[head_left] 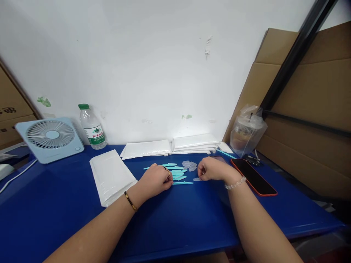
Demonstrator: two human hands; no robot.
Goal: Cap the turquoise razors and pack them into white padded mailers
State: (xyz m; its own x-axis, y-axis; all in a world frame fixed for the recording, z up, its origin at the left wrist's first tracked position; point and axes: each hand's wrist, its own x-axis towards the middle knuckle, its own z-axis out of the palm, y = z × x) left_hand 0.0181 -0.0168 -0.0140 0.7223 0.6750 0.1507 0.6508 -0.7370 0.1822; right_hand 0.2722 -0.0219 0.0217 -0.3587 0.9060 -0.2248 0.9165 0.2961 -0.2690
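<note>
My left hand [157, 179] is closed, its thumb and fingers pinching the end of a thin teal eyebrow razor [183, 183] that points right. Just behind that hand lies a loose pile of similar teal razors [178, 172]. My right hand [212, 169] is also closed, with its fingertips on a small clear plastic cap [196, 179] close to the table. Several more clear caps [189, 165] sit in a little heap between the razors and my right hand. A gap separates the held razor from the cap.
White padded envelopes lie in a left stack [112, 177] and along the wall [146, 148]. A blue fan [52, 137] and a water bottle [93, 131] stand at left. At right are a phone [253, 176], a bagged drink cup [246, 129] and cardboard [309, 146]. The table [175, 226] is blue.
</note>
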